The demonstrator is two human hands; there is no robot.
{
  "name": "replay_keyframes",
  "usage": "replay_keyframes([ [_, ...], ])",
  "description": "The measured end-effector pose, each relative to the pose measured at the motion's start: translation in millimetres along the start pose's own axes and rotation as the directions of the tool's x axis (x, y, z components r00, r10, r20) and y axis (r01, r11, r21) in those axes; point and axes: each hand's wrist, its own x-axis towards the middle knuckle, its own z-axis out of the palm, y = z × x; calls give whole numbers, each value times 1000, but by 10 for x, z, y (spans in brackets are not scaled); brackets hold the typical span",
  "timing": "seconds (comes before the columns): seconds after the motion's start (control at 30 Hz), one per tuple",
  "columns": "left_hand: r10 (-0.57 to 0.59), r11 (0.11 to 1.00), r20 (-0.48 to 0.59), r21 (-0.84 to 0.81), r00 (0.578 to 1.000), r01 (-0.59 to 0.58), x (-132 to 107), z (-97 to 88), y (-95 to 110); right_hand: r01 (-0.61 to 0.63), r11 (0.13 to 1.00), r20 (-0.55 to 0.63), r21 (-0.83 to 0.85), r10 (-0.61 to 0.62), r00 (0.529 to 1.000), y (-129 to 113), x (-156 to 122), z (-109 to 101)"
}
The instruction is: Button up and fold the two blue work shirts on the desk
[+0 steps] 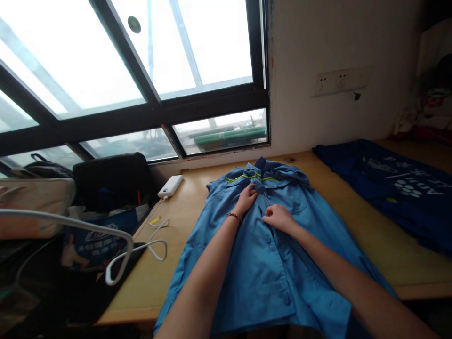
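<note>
A blue work shirt with yellow-green stripes lies spread on the wooden table, its collar toward the window and its hem toward me. My left hand, a beaded bracelet at the wrist, is closed on the front placket below the collar. A little lower and to the right, my right hand pinches the placket edge with fingers curled. Below my hands the placket carries buttons, and the lower front edges lie apart near the hem. What sits exactly between my fingertips is too small to make out.
A white power bank with a white cable lies on the table at the left. Bags and a black chair back stand beyond the left edge. A dark blue printed garment lies at the right. Behind are the window and a wall socket.
</note>
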Motion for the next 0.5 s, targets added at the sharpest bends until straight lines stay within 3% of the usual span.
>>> replay_keyframes([
  [0.1,9,1000,137,20,990,-12,-93,-3,58,23,999,25,42,-24,999,33,10,-33],
  [0.2,-2,1000,168,28,986,-3,-268,7,155,-24,947,131,322,-19,991,58,22,-64],
  [0.23,-3,999,131,38,991,-1,-339,9,200,-78,880,182,469,-10,983,64,22,-77],
  [0.3,21,999,55,46,998,-24,-477,0,309,-217,649,264,730,24,964,68,13,-113],
  [0.4,119,988,78,85,990,-126,-629,-53,493,-348,319,332,882,106,937,57,-5,-192],
  [0.5,168,955,181,215,969,-205,-691,-128,625,-391,208,358,896,179,916,30,-11,-277],
])
